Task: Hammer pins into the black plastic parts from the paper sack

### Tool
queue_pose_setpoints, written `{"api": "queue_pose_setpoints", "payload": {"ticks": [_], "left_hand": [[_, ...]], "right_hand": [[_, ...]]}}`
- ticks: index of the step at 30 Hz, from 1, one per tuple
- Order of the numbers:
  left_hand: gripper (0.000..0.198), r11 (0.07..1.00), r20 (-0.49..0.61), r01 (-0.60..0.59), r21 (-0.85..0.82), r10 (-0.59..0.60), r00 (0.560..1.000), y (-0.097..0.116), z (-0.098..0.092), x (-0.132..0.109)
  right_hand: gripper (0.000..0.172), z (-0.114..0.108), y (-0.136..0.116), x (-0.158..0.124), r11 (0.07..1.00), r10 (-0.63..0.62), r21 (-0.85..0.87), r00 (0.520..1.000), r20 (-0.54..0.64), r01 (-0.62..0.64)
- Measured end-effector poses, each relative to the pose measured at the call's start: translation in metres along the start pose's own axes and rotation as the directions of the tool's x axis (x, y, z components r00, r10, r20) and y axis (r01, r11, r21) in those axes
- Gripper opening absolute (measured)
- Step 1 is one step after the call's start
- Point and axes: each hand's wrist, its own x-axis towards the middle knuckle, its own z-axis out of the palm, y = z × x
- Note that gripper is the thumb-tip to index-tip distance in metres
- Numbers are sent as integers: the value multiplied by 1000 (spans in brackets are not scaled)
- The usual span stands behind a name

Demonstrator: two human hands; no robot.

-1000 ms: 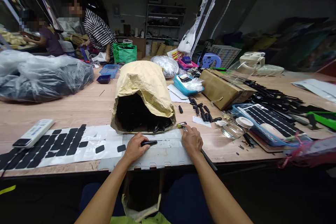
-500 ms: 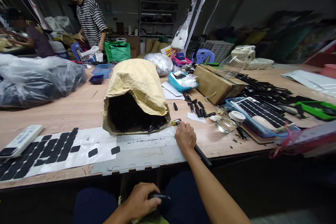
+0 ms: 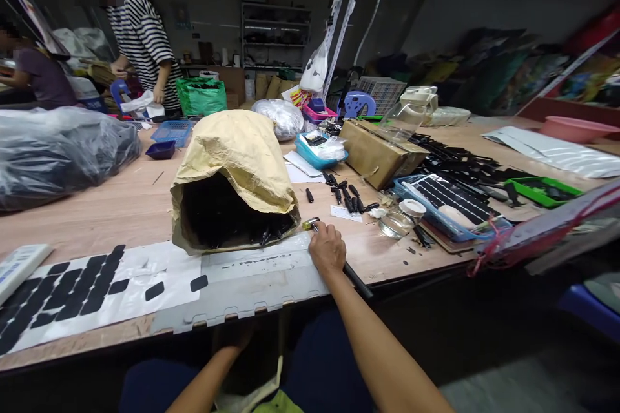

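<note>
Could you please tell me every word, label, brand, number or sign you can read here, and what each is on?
No text can be read with certainty.
White box at the left edge: blue lettering, too blurred.
Small white slip by the black pieces: faint print, too small.
Grey sheet: dark marks, not legible as letters.

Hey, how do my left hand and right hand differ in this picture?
Your right hand is at the table's near side; your left hand is below the table's edge. The right hand grips a hammer-like tool; whether the left hand holds anything is hidden. The right hand shows clearly; the left hand is dim in shadow. Both forearms are bare and reach forward.
</note>
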Motion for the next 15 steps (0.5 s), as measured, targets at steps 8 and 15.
{"api": "queue_pose_setpoints", "payload": {"ticks": [8,15], "left_hand": [[21,996,-60,87,30,-85,995,-6,-1,-3],[27,999,279,35,-22,-27,960,36,-16,-30]], "right_hand": [[29,0,-1,-1,1000,6,-2,1000,2,-6],[30,0,0,-1,1000,4,12,1000,-12,-3]]}}
